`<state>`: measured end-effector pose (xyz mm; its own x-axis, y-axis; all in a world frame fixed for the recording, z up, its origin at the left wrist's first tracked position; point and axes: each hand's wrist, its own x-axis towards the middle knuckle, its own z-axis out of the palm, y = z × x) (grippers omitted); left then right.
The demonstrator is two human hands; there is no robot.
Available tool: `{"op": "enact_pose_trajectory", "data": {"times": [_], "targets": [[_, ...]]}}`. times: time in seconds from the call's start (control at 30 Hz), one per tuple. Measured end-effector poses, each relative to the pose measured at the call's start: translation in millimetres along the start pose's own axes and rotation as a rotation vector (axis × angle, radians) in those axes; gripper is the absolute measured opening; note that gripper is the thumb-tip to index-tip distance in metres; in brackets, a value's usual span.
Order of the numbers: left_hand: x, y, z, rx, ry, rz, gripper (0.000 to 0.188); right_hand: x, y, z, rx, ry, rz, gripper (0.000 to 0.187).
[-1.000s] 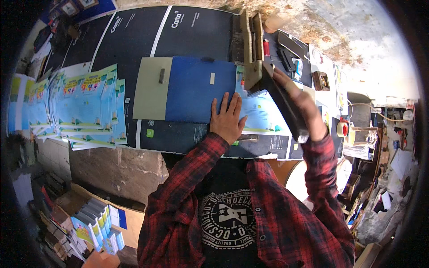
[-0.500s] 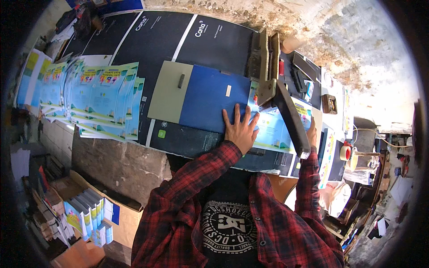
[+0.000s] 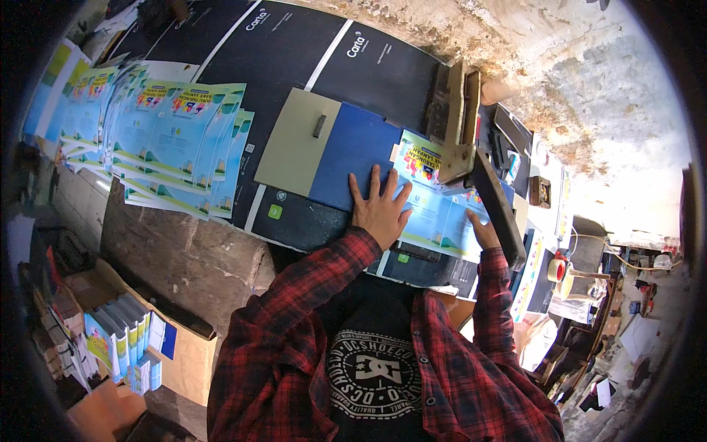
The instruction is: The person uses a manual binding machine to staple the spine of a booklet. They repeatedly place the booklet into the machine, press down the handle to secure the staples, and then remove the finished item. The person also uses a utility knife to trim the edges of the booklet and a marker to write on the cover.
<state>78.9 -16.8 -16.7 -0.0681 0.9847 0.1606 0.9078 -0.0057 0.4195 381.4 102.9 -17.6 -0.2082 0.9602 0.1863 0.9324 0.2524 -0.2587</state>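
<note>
My left hand (image 3: 381,211) lies with fingers spread over the border between a blue board (image 3: 361,144) and a light-blue printed sheet (image 3: 434,221). The sheet lies open with a fold across it, its colourful upper part showing beside the blue board. Over its right side reaches the long dark lever (image 3: 497,206) of a metal device with a pale joint (image 3: 458,162). Just left of the lever's lower end, my right hand (image 3: 484,233) rests on the sheet with a digit stretched out; its other fingers are partly hidden.
Fanned stacks of similar sheets (image 3: 173,140) cover the table's left side. A grey-green board (image 3: 298,140) with a small dark block adjoins the blue one. Tape rolls (image 3: 557,269) sit at the right. Bound booklets (image 3: 121,331) stand in a carton below left.
The printed sheet has come left from under the lever, so more of it shows. My right hand has moved left from beyond the lever. My left hand stays at the board's edge.
</note>
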Motion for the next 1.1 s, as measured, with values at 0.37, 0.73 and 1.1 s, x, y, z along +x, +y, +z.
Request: {"op": "enact_pose_trajectory", "data": {"times": [0.37, 0.73, 1.1], "targets": [[0, -4, 8, 0.013, 0.067, -0.012, 0.051, 52, -187, -195, 0.624, -0.190, -0.016, 0.059], [2, 3, 9, -0.006, 0.072, -0.002, 0.050, -52, -184, -37, 0.098, 0.124, -0.285, 0.096], [2, 7, 4, 0.095, 0.026, -0.014, 0.056, 25, -170, -173, 0.992, -0.470, 0.068, 0.070]]}}
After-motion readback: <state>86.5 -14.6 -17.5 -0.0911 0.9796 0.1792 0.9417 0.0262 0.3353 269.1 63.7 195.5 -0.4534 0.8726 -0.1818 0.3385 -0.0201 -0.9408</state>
